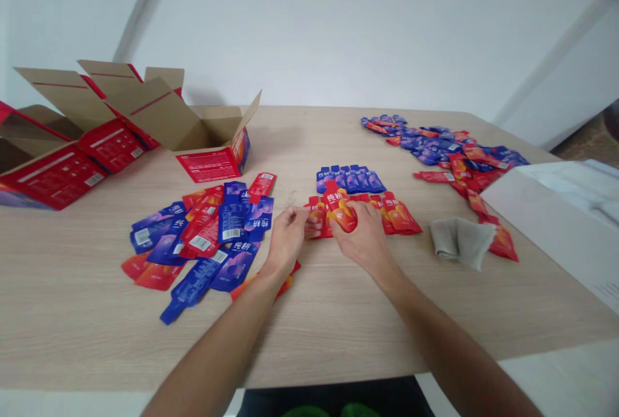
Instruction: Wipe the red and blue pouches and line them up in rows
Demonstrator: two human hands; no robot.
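Note:
My right hand (363, 236) grips a red spouted pouch (337, 201) with orange fruit artwork, thumb at its lower left and fingers along its right side. That pouch is held over a row of overlapping red pouches (399, 214). At the row's left end, my left hand (289, 236) has its fingers loosely bent, fingertips touching the leftmost red pouch (314, 206); I see nothing clasped in it. Just behind, blue pouches (351, 178) lie overlapped in a neat row, spouts pointing away. A red pouch (285, 281) is partly hidden under my left forearm.
Left of my hands lies a loose pile of blue and red pouches (203, 230). Open red cartons (207, 162) stand at the back left. More mixed pouches (435, 146) spread across the right, near a folded grey cloth (459, 240) and a white box-like object (556, 230).

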